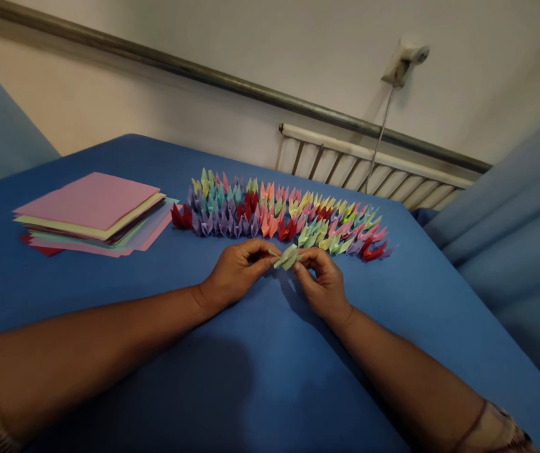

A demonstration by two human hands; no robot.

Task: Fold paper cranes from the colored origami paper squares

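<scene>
A small pale green origami crane is held between my two hands, a little in front of the rows of cranes. My left hand pinches its left end between thumb and fingers. On the opposite side, my right hand grips the right end in the same way. Just beyond my fingers stand several rows of folded paper cranes in purple, red, pink, yellow, green and blue. Part of the pale green crane is hidden by my fingertips.
A loose stack of coloured paper sheets, pink on top, lies at the left on the blue tablecloth. Behind the table are a radiator and a wall pipe. Blue curtains hang close to the right edge.
</scene>
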